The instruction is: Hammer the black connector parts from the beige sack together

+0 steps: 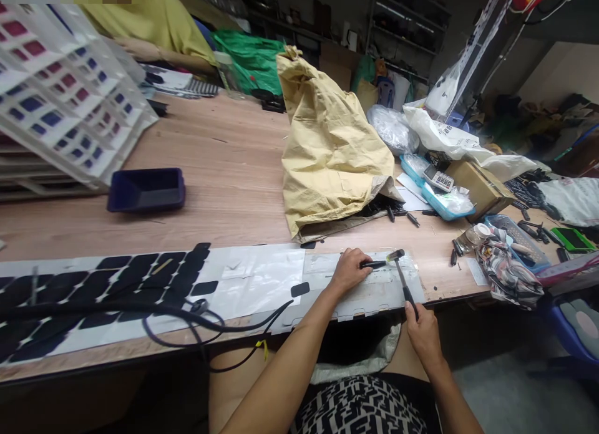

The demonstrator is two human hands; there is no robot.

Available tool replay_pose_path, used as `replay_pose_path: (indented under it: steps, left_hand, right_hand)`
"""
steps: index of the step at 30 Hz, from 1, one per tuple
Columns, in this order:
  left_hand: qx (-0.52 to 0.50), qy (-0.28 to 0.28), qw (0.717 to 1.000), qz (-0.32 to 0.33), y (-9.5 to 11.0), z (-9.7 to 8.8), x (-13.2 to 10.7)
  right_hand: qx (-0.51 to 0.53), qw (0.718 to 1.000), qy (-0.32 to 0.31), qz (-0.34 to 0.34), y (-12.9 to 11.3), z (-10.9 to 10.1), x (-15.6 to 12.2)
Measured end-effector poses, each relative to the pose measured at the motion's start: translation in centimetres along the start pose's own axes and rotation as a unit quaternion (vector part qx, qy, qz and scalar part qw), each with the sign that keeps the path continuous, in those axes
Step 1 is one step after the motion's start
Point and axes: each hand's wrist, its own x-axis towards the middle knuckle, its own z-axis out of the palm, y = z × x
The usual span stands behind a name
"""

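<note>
One hammer [406, 285] and one slim black piece [373, 264] are in hand, one to each. Two separate dark patches, a left patch [204, 288] and a right patch [300, 289], lie apart from the many dark patches set in rows on the long white sheet [262, 272]; the rows overlap too much to count. There is one yellow cloth bag [337, 153], one dark blue tray [147, 200] and one calculator [438, 178]. The left hand [350, 270] reaches forward over the pale board [322, 306], its fingers pinched on the black piece, which points right. The right hand [423, 331] is wrapped around the hammer's handle at the table's near edge, with the head tilted up and away, just beside the black piece's tip; whether they touch cannot be told. The table's [224, 172] near edge runs beneath both forearms, close to the board's front side. Behind the left hand, the bag's folded hem stands near the board's far edge, leaving a narrow strip of wood there. A broader stretch of wood lies between tray and bag, and the board's right end stops short of the clear jar [472, 237].
</note>
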Motion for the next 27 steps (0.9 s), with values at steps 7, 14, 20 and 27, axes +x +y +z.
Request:
replay_pose_path:
  steps: [7,14,20,27]
  left_hand:
    - [0.001,-0.011,1.000,0.001,0.5,-0.6,-0.1]
    - [-0.044,-0.095,0.989,0.102,2.6,-1.9,-6.5]
    - [-0.026,-0.097,0.990,0.096,2.9,-2.0,-7.9]
    - [-0.044,0.044,0.995,-0.082,5.6,0.8,5.9]
  right_hand:
    - [0.165,0.968,-0.099,0.164,1.0,-0.2,0.6]
    - [0.243,0.943,-0.132,0.184,1.2,0.0,0.8]
    - [0.242,0.948,-0.121,0.169,1.3,0.4,0.6]
    - [0.253,0.944,-0.119,0.173,1.6,0.8,0.6]
